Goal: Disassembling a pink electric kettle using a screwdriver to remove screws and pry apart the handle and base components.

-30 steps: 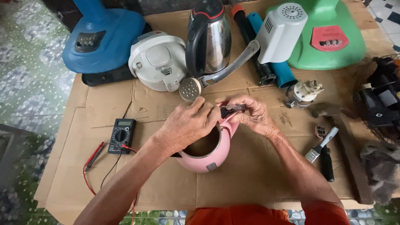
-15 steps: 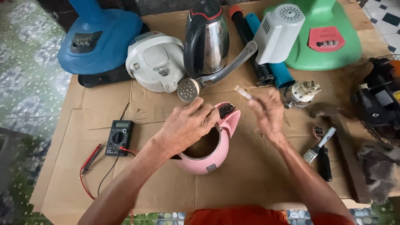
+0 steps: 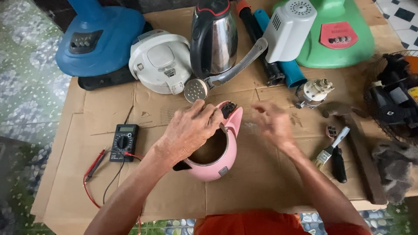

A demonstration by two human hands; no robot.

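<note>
Left hand (image 3: pixel 191 130) grips the pink kettle (image 3: pixel 215 150) mid-surface; right hand (image 3: pixel 272 124), blurred, seemingly empty, hovers open beside it, mid-repair.

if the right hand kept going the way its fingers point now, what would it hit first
Probably the pink kettle: the blurred right hand points its fingers left toward the handle top, with bare cardboard between. Height above the table is unclear, so it might pass over.

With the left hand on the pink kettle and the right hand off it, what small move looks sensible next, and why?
Probably bring the right hand to the kettle's handle top. The left hand grips the rim, steadying the open kettle on the cardboard, while the right hand hovers blurred beside the handle, apparently empty.
</note>
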